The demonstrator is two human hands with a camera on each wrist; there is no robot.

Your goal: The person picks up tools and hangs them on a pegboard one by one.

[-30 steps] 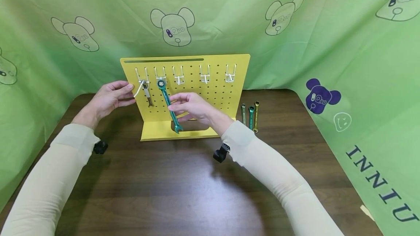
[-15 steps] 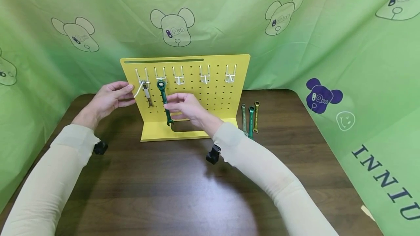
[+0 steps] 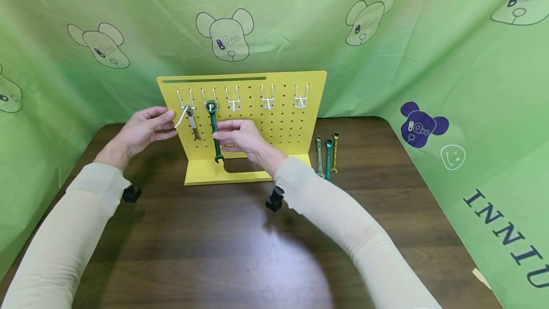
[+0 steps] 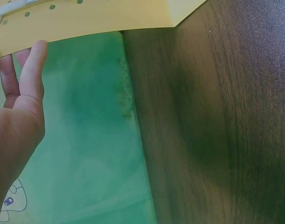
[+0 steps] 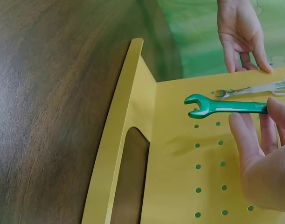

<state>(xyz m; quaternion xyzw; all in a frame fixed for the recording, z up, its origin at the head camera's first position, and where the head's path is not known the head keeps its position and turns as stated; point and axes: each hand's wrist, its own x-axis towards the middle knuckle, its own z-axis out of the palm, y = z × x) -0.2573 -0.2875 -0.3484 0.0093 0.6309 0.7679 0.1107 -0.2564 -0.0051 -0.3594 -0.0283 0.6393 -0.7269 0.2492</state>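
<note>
A green wrench [image 3: 216, 130] hangs upright before the second hook from the left of the yellow pegboard [image 3: 296, 130], its ring end at the hook. My right hand [image 3: 244, 138] pinches its shaft between thumb and fingers; in the right wrist view the wrench's open jaw [image 5: 200, 106] sticks out past the right hand [image 5: 268, 163]. My left hand [image 3: 146, 130] touches the board's left edge, fingers mostly straight; the left wrist view shows the left hand [image 4: 21, 107] with fingertips at the board's edge [image 4: 100, 21]. A silver wrench [image 3: 192, 124] hangs on the leftmost hook.
Three wrenches, one silver [image 3: 319, 156], one green [image 3: 328, 156] and one gold [image 3: 335, 151], lie on the brown table [image 3: 206, 252] right of the board. White hooks [image 3: 268, 101] line its upper part. A green printed curtain [image 3: 283, 27] stands behind.
My right hand has moved left and slightly up with the green wrench, which now hangs more upright with its ring at the second hook. The left hand has stayed at the board's edge.
</note>
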